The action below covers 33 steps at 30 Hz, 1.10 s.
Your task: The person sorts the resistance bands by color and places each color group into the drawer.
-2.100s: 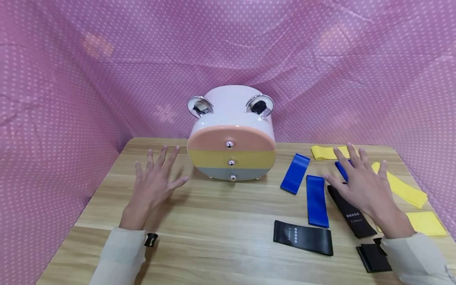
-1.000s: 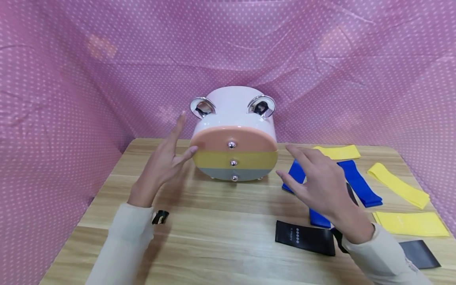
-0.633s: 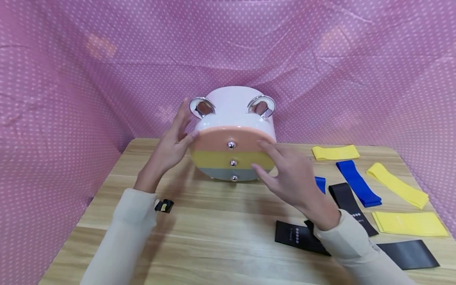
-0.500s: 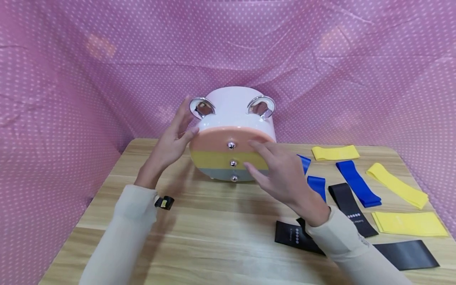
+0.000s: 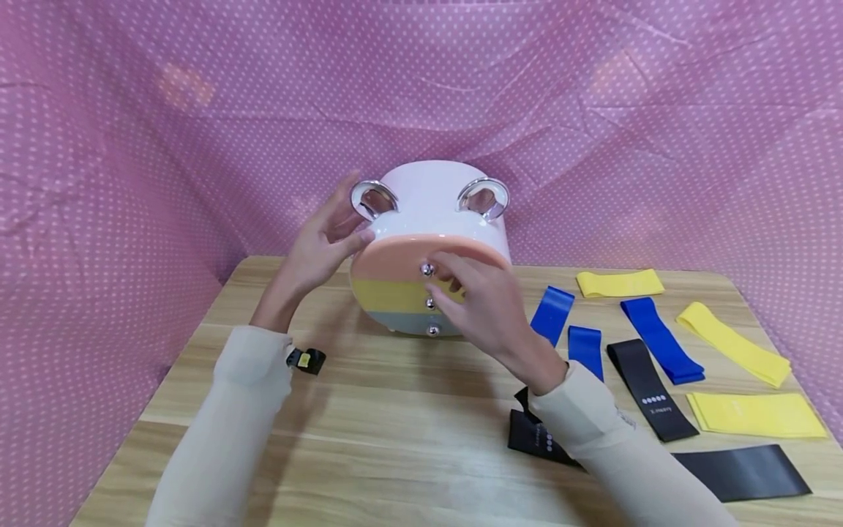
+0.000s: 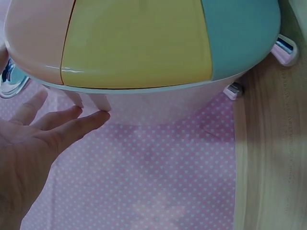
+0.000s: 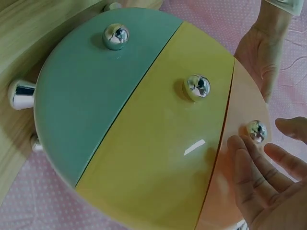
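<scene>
A white drawer box (image 5: 424, 194) with ear-like silver loops stands at the table's middle in the head view. Its rounded front has a peach, a yellow and a blue-green drawer. My left hand (image 5: 316, 252) lies along the box's left side, thumb near the upper front edge. In the left wrist view its extended fingertips (image 6: 101, 116) touch the white side wall. My right hand (image 5: 490, 307) is in front of the drawers, partly hiding them. Thumb and fingers are around the peach drawer's silver knob (image 7: 256, 131), still apart from it in the right wrist view.
To the right lie blue bands (image 5: 661, 340), yellow bands (image 5: 734, 344) and black bands (image 5: 648, 391), all flat on the wooden table (image 5: 369, 439). A pink dotted cloth (image 5: 283, 110) hangs behind and beside the table.
Both hands have moved inward from above the table's sides. My left has come to the box's left side. My right has travelled left from over the bands to the peach drawer's knob.
</scene>
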Each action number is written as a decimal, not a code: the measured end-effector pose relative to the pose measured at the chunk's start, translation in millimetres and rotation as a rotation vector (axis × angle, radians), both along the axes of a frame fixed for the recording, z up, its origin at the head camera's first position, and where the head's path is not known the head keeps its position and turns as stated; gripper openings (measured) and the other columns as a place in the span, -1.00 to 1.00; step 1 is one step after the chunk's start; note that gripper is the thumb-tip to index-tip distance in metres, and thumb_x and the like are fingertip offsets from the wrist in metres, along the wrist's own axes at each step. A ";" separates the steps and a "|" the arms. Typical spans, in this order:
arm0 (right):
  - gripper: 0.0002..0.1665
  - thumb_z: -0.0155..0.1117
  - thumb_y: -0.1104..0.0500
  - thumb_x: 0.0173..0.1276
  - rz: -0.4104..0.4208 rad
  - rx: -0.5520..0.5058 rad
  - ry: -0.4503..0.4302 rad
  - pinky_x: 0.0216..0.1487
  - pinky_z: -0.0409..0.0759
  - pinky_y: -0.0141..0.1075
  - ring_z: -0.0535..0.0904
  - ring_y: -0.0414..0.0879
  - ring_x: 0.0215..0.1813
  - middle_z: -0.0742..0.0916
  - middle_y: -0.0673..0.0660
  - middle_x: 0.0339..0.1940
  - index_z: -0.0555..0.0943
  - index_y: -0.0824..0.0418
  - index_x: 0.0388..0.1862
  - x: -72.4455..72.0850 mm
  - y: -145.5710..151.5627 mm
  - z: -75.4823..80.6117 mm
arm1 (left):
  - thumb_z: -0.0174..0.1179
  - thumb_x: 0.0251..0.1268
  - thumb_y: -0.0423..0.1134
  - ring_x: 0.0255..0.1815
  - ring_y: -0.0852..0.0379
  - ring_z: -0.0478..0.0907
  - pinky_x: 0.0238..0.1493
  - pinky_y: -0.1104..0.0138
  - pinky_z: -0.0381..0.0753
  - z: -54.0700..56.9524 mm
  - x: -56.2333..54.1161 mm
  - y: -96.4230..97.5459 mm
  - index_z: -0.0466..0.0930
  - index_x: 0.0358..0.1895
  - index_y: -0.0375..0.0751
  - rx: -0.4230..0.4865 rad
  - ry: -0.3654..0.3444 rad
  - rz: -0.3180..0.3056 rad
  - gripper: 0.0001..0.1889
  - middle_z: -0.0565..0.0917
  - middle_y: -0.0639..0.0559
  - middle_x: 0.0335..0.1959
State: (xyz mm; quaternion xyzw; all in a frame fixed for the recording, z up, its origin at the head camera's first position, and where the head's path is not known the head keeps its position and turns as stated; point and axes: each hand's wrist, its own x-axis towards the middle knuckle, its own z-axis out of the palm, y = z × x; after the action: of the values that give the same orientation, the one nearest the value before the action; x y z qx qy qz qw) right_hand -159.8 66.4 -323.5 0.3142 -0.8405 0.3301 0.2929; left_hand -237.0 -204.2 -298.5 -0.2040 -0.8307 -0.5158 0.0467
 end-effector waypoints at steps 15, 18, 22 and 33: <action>-0.90 0.48 0.28 0.30 -0.044 -0.060 0.117 -0.35 0.77 -0.29 0.75 -0.13 -0.40 0.83 0.07 -0.40 0.76 0.21 -0.21 -13.6 -14.5 -9.7 | 0.38 0.43 -0.10 0.56 -0.23 0.39 0.53 -0.20 0.45 2.7 -0.8 -0.8 0.16 0.58 0.65 -0.010 -0.033 0.013 -0.18 0.12 0.22 0.72; -0.90 0.49 0.28 0.30 -0.042 -0.067 0.133 -0.37 0.75 -0.28 0.75 -0.13 -0.39 0.83 0.08 -0.41 0.76 0.22 -0.21 -14.6 -15.5 -11.4 | 0.40 0.41 -0.08 0.57 -0.21 0.39 0.51 -0.19 0.48 3.0 -1.4 -1.4 0.17 0.57 0.68 -0.016 -0.042 0.013 -0.17 0.13 0.22 0.72; -0.90 0.47 0.30 0.31 -0.037 -0.064 0.139 -0.38 0.75 -0.28 0.76 -0.12 -0.39 0.83 0.09 -0.40 0.75 0.23 -0.20 -15.0 -15.8 -12.6 | 0.41 0.40 -0.08 0.56 -0.20 0.40 0.49 -0.17 0.51 2.9 -2.0 -1.9 0.18 0.57 0.68 -0.008 -0.047 0.004 -0.17 0.18 0.17 0.71; -0.90 0.48 0.29 0.33 -0.015 -0.018 0.156 -0.40 0.70 -0.31 0.70 -0.10 -0.42 0.81 0.10 -0.41 0.75 0.25 -0.19 -3.8 -15.2 -12.4 | 0.41 0.40 -0.14 0.56 -0.22 0.40 0.47 -0.20 0.51 5.4 -0.3 -2.8 0.16 0.58 0.66 -0.007 -0.065 0.000 -0.14 0.27 0.06 0.68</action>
State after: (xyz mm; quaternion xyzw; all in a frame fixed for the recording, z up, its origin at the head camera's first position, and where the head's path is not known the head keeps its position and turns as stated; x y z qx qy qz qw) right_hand -163.6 51.2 -335.9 0.3302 -0.8144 0.3098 0.3629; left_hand -237.3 -207.0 -293.1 -0.1875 -0.8336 -0.5193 0.0190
